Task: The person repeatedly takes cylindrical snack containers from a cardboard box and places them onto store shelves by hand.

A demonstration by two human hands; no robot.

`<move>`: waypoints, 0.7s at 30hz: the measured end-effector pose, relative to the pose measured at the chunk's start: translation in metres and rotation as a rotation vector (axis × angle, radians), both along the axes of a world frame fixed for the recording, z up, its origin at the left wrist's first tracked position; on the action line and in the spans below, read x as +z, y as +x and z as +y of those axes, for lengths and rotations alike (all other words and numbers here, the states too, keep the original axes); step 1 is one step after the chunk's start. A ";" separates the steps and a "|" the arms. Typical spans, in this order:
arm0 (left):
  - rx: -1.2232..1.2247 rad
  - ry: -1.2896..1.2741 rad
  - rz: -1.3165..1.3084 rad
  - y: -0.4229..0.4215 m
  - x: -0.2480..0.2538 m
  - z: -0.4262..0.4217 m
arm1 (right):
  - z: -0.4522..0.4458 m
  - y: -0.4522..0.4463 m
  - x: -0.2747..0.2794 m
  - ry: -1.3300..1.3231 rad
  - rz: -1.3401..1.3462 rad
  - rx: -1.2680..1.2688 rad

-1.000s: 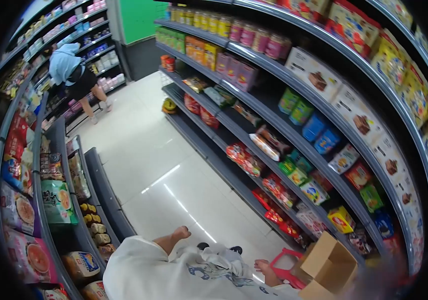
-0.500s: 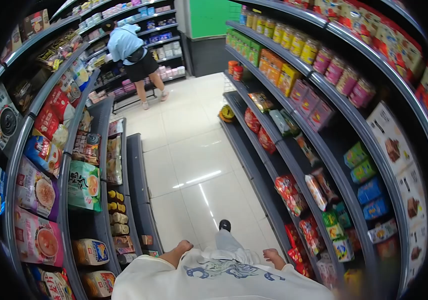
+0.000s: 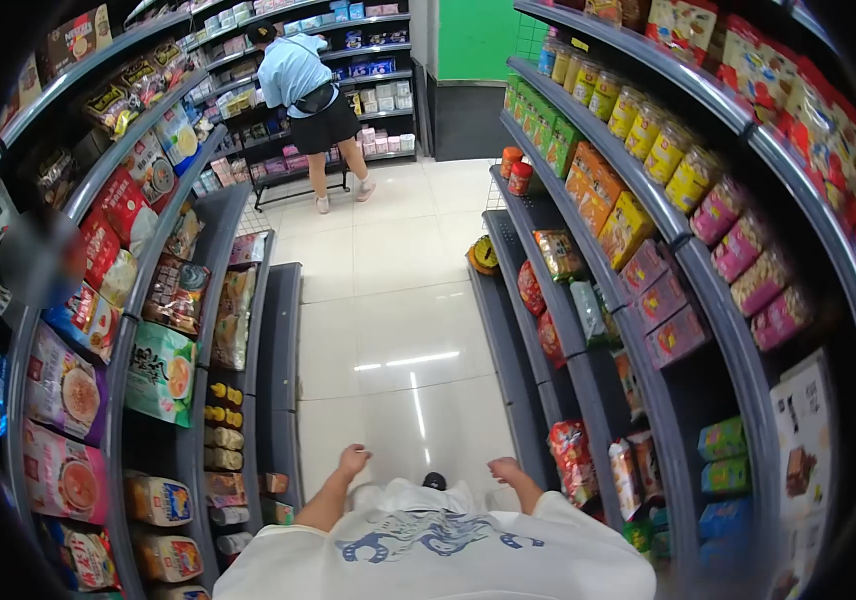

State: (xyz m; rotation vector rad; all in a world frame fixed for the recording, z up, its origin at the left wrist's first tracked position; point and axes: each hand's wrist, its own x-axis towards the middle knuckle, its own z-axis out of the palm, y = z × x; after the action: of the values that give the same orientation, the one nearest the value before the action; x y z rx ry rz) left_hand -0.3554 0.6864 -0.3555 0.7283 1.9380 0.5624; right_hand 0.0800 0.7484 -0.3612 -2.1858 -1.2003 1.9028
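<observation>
My left hand [image 3: 353, 460] hangs low in front of my body over the floor tiles, its fingers curled together; whether anything small is in it cannot be made out. To the right, my right hand [image 3: 506, 470] is held over the floor with its fingers apart and nothing in it. Neither hand touches a shelf. Nearest the right hand on that side is a red snack bag [image 3: 573, 462] on a low shelf. On the left, small yellow-capped jars [image 3: 223, 403] stand beyond my left hand.
Shelving [image 3: 288, 300] with packaged food lines the left side, and more shelving [image 3: 508, 330] lines the right. A person in a light blue top [image 3: 293, 70] stands at the far shelves. Pale floor tiles [image 3: 398, 300] run between the rows.
The view has swung right and moved forward along the aisle. The open cardboard box and red item seen earlier at the lower right are out of view. Both arms now reach further forward.
</observation>
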 end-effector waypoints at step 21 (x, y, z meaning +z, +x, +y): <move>-0.099 -0.321 -0.091 -0.069 -0.016 0.297 | 0.153 -0.016 -0.009 -0.151 0.013 -0.502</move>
State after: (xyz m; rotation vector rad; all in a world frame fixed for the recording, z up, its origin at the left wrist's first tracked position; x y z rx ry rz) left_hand -0.4244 0.9835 -0.3713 0.5789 1.8392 0.2113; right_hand 0.0643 0.9012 -0.3697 -2.2546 -0.4458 1.8246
